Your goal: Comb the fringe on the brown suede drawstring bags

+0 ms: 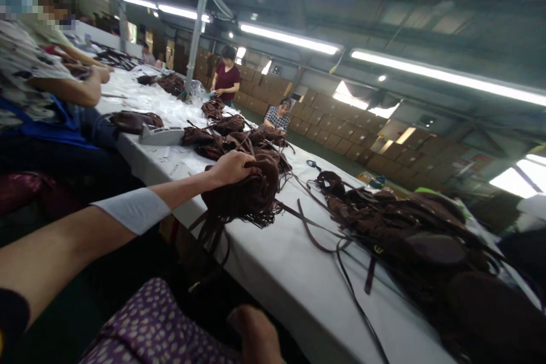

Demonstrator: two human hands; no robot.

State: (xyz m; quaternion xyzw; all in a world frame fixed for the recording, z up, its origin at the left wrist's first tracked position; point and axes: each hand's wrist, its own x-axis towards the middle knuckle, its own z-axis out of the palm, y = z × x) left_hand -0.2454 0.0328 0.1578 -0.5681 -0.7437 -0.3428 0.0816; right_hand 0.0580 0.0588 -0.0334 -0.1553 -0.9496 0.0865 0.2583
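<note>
My left arm reaches out from the lower left, with a white band round the forearm. My left hand (232, 168) is closed on the top of a dark brown fringed suede bag (251, 193) at the near edge of the white table (290, 273). The bag's straps hang over that edge. My right hand (256, 333) is low at the bottom of the view, below the table edge and beside my purple dotted clothing (157, 324). Its fingers do not show.
A big pile of brown bags and loose straps (409, 233) lies to the right. More brown bags (230, 136) and a grey device (160, 135) sit farther along. A person's arms (63, 88) rest on the table at left. Two people (226, 77) work beyond, before stacked cartons (341, 125).
</note>
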